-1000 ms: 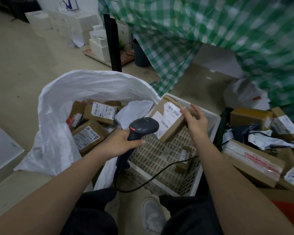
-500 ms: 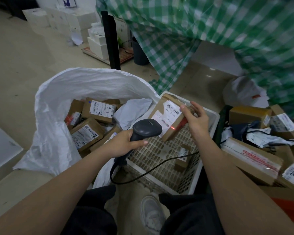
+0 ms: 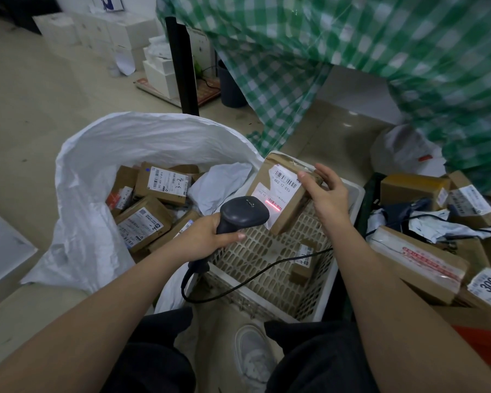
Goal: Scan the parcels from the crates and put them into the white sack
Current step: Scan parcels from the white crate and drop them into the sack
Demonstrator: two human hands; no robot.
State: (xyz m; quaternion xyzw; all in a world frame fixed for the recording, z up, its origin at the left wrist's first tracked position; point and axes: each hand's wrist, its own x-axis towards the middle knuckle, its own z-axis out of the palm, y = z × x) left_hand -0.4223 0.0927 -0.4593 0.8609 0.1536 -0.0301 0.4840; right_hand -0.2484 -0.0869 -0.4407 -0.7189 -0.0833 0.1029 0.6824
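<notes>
My right hand (image 3: 325,191) grips a brown cardboard parcel (image 3: 279,194) by its right edge, holding it tilted above the white perforated crate (image 3: 270,268). My left hand (image 3: 207,236) grips a dark handheld scanner (image 3: 243,215) just left of the parcel. A red scan line falls on the parcel's white label. One small parcel (image 3: 302,260) lies inside the crate. The open white sack (image 3: 97,177) stands to the left with several labelled parcels in it.
A heap of parcels (image 3: 425,251) lies on the right beside the crate. A green checked cloth (image 3: 338,52) hangs overhead. A black post (image 3: 182,63) and white boxes (image 3: 119,38) stand behind the sack. The scanner cable (image 3: 255,282) runs across the crate.
The scanner's red line has come on and now lies on the parcel's label. The parcel has tilted a little toward the scanner. Both hands stay in nearly the same place.
</notes>
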